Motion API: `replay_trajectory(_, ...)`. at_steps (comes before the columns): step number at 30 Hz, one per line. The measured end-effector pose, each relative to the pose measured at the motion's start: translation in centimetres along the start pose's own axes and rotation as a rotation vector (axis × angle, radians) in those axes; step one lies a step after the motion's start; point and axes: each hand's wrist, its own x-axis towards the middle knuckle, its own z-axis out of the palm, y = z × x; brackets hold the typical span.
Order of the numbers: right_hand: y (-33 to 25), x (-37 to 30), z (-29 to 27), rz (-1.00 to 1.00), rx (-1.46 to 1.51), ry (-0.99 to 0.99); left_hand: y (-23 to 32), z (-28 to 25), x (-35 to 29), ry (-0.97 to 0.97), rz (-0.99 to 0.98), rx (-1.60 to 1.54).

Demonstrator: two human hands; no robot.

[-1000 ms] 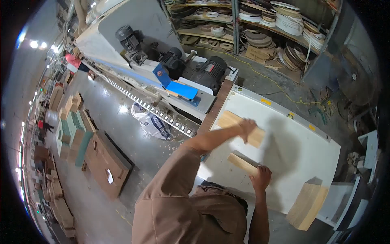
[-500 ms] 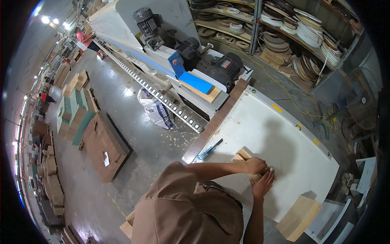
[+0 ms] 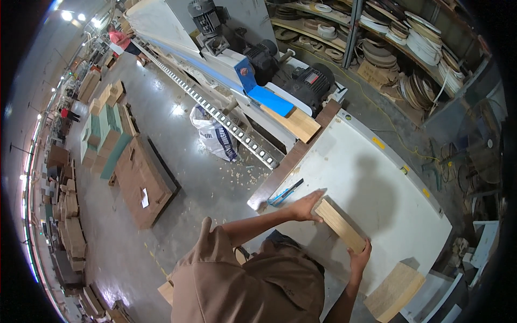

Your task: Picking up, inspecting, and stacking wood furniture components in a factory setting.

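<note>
Head view: the left hand (image 3: 306, 208) spreads its fingers at one end of the pale wood stack (image 3: 340, 226), the right hand (image 3: 360, 257) grips the other, over the counter (image 3: 412, 218); even pressure between both palms should keep the layers flush

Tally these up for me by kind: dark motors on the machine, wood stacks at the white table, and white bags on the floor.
Dark motors: 3
Wood stacks: 2, one between your left hand and right hand, one at the table's near corner
White bag: 1
Total: 6
</note>
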Motion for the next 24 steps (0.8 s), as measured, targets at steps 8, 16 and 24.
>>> replay_trajectory(8, 1.7, -1.4, 3.1, 0.227, 0.626, 0.069, 0.1, 5.9, -0.3, 0.238, -0.013, -0.402)
replay_trajectory(16, 0.5, -1.9, 3.3, 0.194, 0.669, 0.027, 0.5, 6.0, -0.6, 0.244, -0.047, -0.383)
replay_trajectory(24, -4.0, -1.4, -0.1, -0.087, -0.068, 0.147, -1.0, 4.0, -0.1, 0.114, 0.005, -0.198)
